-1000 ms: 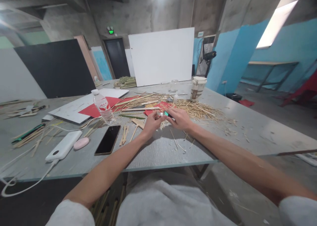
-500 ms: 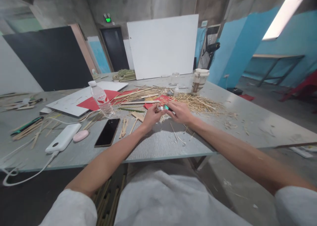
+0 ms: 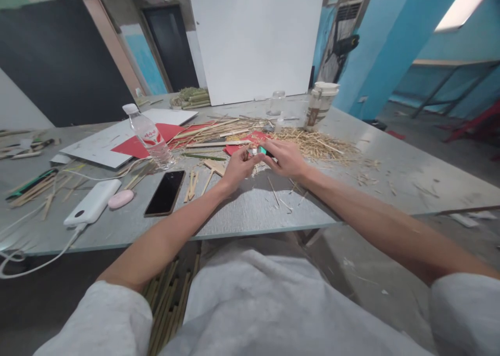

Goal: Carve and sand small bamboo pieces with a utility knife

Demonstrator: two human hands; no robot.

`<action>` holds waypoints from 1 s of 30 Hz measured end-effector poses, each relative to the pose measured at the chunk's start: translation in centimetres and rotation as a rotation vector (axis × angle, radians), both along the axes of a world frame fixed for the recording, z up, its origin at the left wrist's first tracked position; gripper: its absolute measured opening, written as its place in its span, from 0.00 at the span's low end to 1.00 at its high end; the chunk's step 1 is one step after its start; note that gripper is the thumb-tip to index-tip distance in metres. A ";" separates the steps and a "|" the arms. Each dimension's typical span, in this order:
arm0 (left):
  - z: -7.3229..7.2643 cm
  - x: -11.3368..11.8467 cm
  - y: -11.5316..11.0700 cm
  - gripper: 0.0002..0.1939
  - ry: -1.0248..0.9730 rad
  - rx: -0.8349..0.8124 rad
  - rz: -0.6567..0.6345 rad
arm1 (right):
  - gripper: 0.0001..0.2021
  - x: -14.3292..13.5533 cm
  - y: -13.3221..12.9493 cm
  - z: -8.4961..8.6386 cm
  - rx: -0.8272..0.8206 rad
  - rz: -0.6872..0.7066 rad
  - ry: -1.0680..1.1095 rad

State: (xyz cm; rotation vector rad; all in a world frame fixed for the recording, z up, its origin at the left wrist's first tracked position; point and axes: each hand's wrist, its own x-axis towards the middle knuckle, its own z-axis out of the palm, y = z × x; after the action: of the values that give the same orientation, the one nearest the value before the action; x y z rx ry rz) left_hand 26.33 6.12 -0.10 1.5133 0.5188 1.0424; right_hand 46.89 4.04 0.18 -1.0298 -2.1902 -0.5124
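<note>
My left hand and my right hand meet above the middle of the worktable, thumbs close together. Out of my right hand shows the end of a small green-and-black thing, its kind mostly hidden by the fingers. The left fingers are pinched near a small whitish spot; what they hold cannot be made out. Just beyond both hands lies a red sheet with straw scraps on it. To the right is a heap of chopped straw, and thin wooden strips lie left of my left hand.
A phone, a white power bank with a cable and a pink oval case lie left. Behind them stands a water bottle. A paper cup and clear jar stand at the back, before a white board.
The view has tipped downward, so the table and background sit higher in the picture. Both hands keep nearly the same pose around the small green-and-black thing.
</note>
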 end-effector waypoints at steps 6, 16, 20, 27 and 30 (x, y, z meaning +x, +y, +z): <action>0.0 0.0 0.1 0.29 0.013 0.024 0.047 | 0.24 0.0 0.0 0.0 0.003 -0.004 0.000; -0.2 -0.1 0.6 0.26 0.027 0.077 0.098 | 0.22 0.2 0.1 -0.2 0.030 0.034 -0.018; 0.0 -0.2 0.4 0.26 0.047 0.095 0.084 | 0.21 0.2 0.4 -0.3 0.058 0.057 -0.019; 0.1 -0.1 -0.1 0.24 0.080 0.123 0.086 | 0.19 0.2 0.2 0.0 0.120 0.059 -0.026; 0.1 0.0 -0.1 0.23 0.102 0.124 0.089 | 0.20 0.1 0.1 0.0 0.145 0.037 -0.024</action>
State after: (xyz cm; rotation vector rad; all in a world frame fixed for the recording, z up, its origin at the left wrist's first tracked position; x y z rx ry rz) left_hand 26.36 6.00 -0.01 1.6718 0.6069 1.0866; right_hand 47.01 4.15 0.21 -0.9090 -2.1539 -0.6599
